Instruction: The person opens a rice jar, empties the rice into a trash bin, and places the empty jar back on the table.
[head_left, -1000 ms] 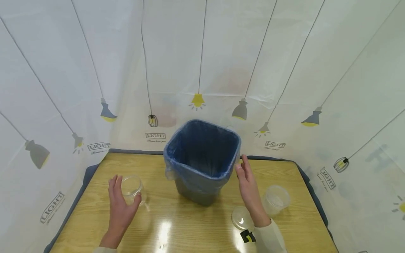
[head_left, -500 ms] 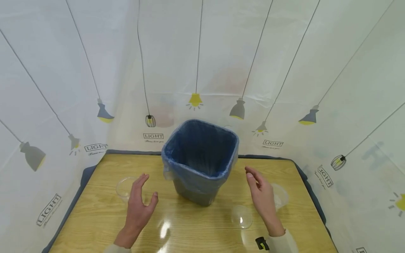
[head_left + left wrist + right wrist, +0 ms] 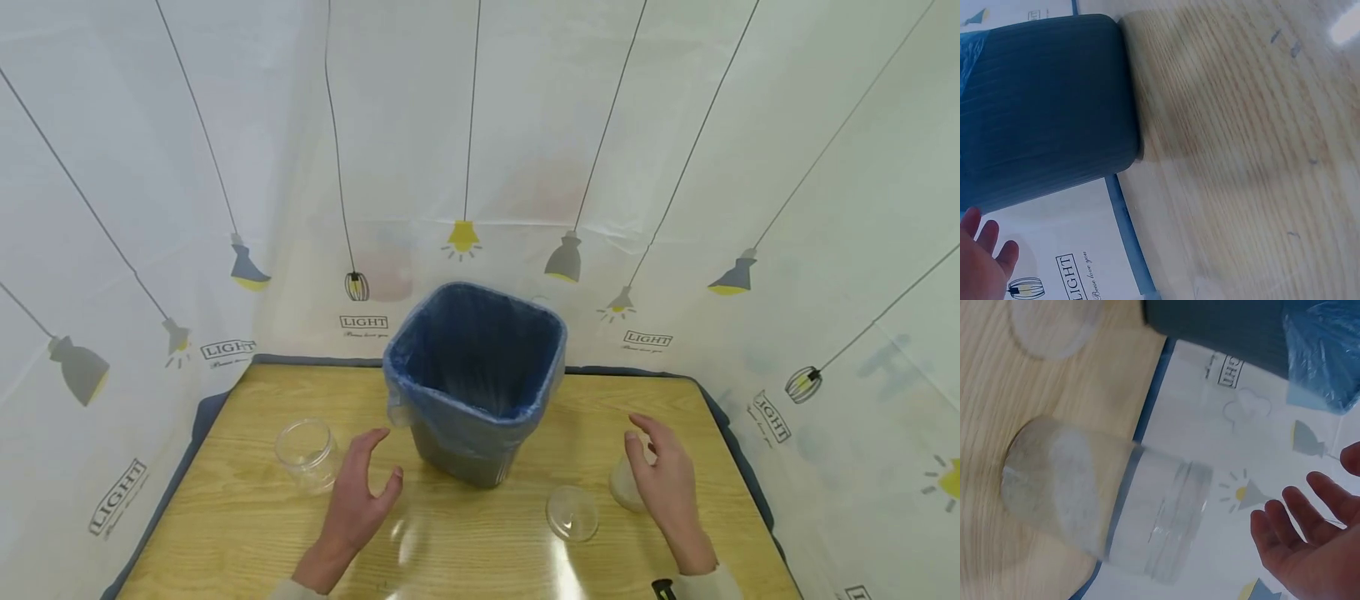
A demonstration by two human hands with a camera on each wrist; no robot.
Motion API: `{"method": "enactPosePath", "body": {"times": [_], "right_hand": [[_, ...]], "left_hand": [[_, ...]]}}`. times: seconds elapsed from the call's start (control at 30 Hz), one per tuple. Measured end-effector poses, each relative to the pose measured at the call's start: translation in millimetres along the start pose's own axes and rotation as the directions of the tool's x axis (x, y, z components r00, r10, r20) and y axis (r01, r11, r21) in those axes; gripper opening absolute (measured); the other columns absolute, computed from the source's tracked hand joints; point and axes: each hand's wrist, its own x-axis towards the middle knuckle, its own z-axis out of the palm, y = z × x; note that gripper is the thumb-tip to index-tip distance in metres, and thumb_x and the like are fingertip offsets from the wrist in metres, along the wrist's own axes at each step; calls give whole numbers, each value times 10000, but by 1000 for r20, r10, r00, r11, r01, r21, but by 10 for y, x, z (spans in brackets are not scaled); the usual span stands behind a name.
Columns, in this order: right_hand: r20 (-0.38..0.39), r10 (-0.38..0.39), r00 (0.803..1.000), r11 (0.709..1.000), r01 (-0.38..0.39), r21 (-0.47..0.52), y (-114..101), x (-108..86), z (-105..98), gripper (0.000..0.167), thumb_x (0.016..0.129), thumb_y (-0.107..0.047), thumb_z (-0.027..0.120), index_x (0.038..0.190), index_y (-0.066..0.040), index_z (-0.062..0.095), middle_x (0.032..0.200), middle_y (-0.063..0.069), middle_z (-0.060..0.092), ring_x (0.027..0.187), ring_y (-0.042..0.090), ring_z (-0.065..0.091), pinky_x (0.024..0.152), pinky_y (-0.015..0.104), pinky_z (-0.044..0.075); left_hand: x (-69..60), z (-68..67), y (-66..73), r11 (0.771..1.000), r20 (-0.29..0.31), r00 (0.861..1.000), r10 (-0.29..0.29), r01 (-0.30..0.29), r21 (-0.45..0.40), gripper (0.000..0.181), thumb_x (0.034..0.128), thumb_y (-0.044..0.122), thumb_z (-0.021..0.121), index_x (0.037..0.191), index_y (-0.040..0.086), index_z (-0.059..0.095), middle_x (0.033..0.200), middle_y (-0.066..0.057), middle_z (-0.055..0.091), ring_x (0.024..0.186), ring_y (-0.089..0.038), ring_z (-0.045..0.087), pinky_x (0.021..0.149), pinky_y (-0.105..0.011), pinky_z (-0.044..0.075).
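Observation:
My left hand is held over the table with fingers and thumb apart, holding nothing. It is between a clear jar on the left and the bin, which has a blue bag folded over its rim. Near a second clear jar my right hand hovers, partly hiding it; the fingers are loosely bent and hold nothing. In the right wrist view this jar stands apart from the fingers, with something whitish in its bottom. A round clear lid lies flat between bin and right jar.
The wooden table has a dark blue edging along its sides and back. A white sheet printed with hanging lamps surrounds it. The bin stands near the back middle.
My right hand has left the bin's side and moved right, to the right jar. My left hand has moved right, away from the left jar. The bin, jars and lid stay put.

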Motion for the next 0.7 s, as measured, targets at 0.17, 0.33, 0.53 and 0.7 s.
{"method": "enactPosePath", "body": {"times": [0.17, 0.33, 0.53, 0.7], "right_hand": [[51, 26, 998, 996, -21, -89, 164, -12, -27, 380, 1038, -171, 609, 1331, 70, 625, 1398, 314, 542, 1255, 530, 506, 999, 682, 407], [134, 67, 989, 980, -40, -196, 296, 4, -17, 500, 1027, -261, 635, 1369, 100, 576, 1458, 392, 438, 1293, 605, 428, 1031, 744, 347], [221, 156, 963, 939, -75, -337, 403, 11, -3, 667, 1023, -413, 616, 1459, 75, 488, 1538, 406, 314, 1370, 623, 323, 1049, 772, 314], [271, 227, 935, 912, -107, -396, 444, 8, -9, 769, 1005, -521, 600, 1508, 35, 432, 1564, 392, 258, 1402, 625, 260, 1010, 794, 339]], "left_hand": [[-45, 54, 13, 999, 25, 999, -32, 32, 26, 597, 801, 68, 763, 1358, -35, 575, 1334, -149, 619, 1237, -355, 583, 1086, -179, 333], [-67, 91, 22, 998, 36, 998, -54, 53, 42, 605, 801, 104, 773, 1357, -27, 575, 1325, -155, 625, 1228, -354, 590, 1041, -352, 404], [-87, 97, 29, 995, 56, 995, -83, 79, 66, 615, 811, 125, 778, 1370, -19, 564, 1336, -142, 617, 1237, -337, 593, 996, -445, 460], [-104, 88, 35, 993, 72, 991, -108, 104, 63, 616, 819, 122, 775, 1378, -15, 555, 1346, -147, 607, 1244, -347, 588, 973, -528, 497]]}}
